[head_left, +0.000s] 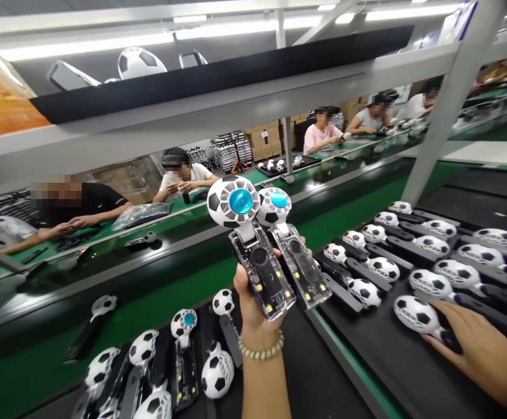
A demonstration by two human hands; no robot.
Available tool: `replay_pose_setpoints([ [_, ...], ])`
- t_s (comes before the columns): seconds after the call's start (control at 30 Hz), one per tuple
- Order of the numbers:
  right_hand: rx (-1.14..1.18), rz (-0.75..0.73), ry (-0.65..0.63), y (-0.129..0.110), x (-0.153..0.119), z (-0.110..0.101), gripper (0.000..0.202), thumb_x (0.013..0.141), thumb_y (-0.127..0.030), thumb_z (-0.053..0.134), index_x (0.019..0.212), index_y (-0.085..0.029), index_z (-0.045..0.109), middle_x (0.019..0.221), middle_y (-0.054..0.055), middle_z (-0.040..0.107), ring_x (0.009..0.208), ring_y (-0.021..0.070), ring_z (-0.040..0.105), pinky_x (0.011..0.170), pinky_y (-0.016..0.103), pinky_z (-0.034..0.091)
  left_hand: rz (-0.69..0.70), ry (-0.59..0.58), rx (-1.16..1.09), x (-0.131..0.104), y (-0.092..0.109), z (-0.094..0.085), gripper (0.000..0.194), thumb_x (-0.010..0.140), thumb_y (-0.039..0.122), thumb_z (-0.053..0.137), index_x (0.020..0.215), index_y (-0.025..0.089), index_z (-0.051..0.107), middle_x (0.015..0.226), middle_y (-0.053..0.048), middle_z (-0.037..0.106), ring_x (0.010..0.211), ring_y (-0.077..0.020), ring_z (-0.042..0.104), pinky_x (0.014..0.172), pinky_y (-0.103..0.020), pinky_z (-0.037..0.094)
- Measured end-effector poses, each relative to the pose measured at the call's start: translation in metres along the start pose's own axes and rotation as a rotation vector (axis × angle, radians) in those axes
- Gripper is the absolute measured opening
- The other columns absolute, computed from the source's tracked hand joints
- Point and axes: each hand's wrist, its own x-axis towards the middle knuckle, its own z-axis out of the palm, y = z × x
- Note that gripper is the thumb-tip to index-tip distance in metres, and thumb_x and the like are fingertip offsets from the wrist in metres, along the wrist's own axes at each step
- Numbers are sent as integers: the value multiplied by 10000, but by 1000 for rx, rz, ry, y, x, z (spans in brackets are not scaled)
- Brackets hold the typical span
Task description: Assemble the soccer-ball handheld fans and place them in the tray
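Observation:
My left hand (256, 308), with a beaded bracelet at its wrist, is raised in the middle and closed around two soccer-ball-headed handheld devices. The left device (264, 273) and the right device (301, 265) stand side by side, slightly tilted. Each has a clear-covered body showing a circuit board and yellow squares, and a blue disc in its ball head. At the right, my right hand (475, 343) is closed around the dark neck of another soccer-ball device (417, 314), which lies at the near end of a row; its handle is hidden under the hand.
Rows of similar devices lie on a black tray (349, 349) at right; several more (144, 347) lie at lower left. A single device (92, 326) rests on the green conveyor belt (149, 297). A grey frame (253, 110) crosses overhead. Co-workers (186, 174) sit across the line.

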Motion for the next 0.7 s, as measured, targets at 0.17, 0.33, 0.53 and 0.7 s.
replay_pose_setpoints([
  [0.17,-70,-149,-33,4,4,3,505,821,-439,547,1261,-256,379,1216,215,527,1127,389,522,995,504,377,19,3,27,0,1,-2,562,581,764,592,743,236,692,1088,-82,688,1237,-363,484,1017,-536,391],
  [0.33,-25,-151,0,-12,18,-2,539,833,-482,506,1296,-276,323,1244,220,494,1153,404,499,1017,523,351,-3,-14,-27,-1,3,-1,557,552,764,615,744,246,686,1069,-73,693,1229,-362,490,1016,-535,385],
  [0.53,614,130,-244,-126,93,-61,533,840,-583,524,1258,-256,487,1305,107,525,1194,336,498,992,512,424,-35,-17,9,1,-5,-3,571,542,732,668,801,224,690,1004,-84,704,1126,-350,566,962,-506,435],
  [0.7,1489,135,-369,-214,157,-92,419,882,-526,536,1169,-223,574,1192,80,616,1127,245,562,958,362,464,-46,-21,217,5,-13,-6,523,530,601,768,795,154,708,706,-63,692,787,-265,667,760,-367,525],
])
